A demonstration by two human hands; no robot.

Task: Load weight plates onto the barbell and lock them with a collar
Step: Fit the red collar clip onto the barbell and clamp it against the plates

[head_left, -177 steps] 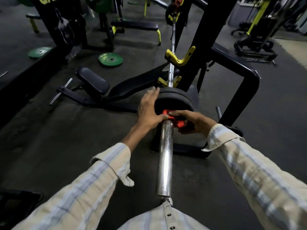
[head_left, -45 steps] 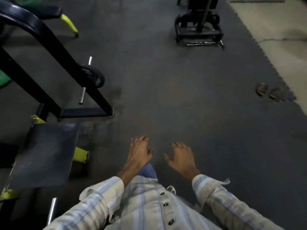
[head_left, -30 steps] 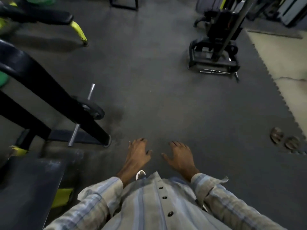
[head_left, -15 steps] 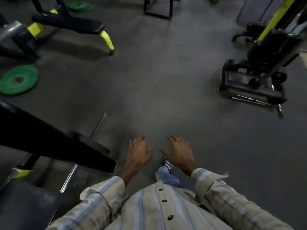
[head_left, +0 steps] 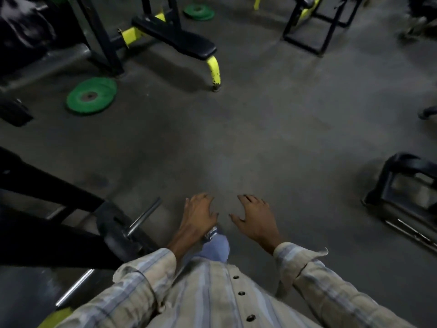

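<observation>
1. No brand, label or lettering can be read anywhere; the dim light and motion blur soften every surface.
2. The left hand (head_left: 198, 215) hangs palm down over the floor (head_left: 272, 129), its grip released, fingers spread and loosely bent, holding nothing.
3. The right hand (head_left: 256, 218) hangs just beside it in the same pose, grip released and empty; the two hands are apart, not touching.
4. The barbell does not show as a whole: at lower left a steel bar (head_left: 143, 216) sticks out through a black plate (head_left: 112, 229), but a dark frame beam (head_left: 47, 188) cuts across them, so I cannot tell whether this is the barbell sleeve or a storage peg.
5. No collar can be made out on that bar; the plate's face is half hidden by the beam.
6. A green plate (head_left: 92, 95) lies flat on the floor at upper left, well apart from the hands.
7. More green plates (head_left: 199, 12) lie farther back, near the top edge; their number is unclear.
8. A black bench (head_left: 175, 36) with a yellow leg (head_left: 214, 71) stands between the two green spots.
9. A black machine base (head_left: 402, 185) is cut off by the right edge.
10. Striped shirt sleeves (head_left: 331, 287) and a buttoned shirt front fill the bottom, hiding the person's legs except for one blue trouser leg (head_left: 216, 247) and part of a shoe.
</observation>
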